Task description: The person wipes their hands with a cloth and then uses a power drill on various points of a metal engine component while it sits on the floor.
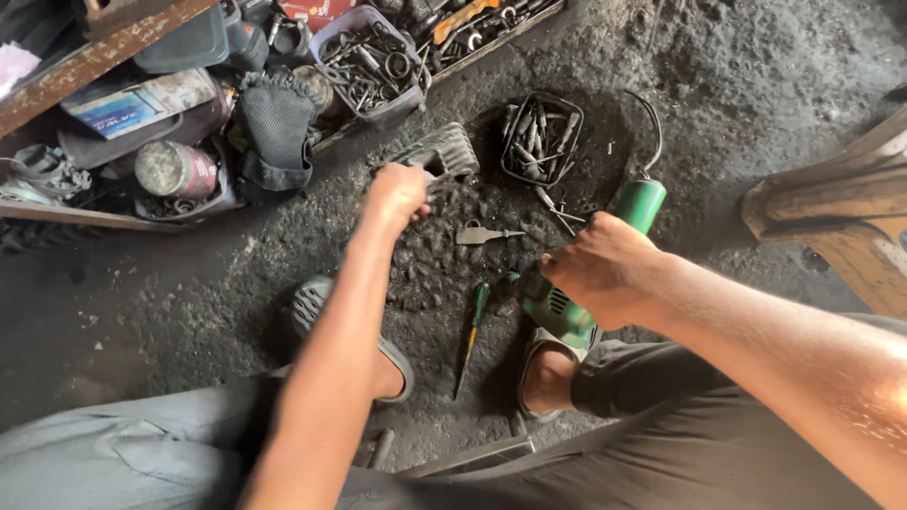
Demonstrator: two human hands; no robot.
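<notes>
Head view: left hand (397,196) grips a finned grey engine part (442,153) on the grimy floor (756,85); right hand (605,269) closes around a green power tool (567,316).

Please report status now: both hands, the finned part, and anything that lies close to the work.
Left hand grips finned metal part on the floor. Right hand holds green power tool. Screwdriver and small metal piece lie between.
</notes>
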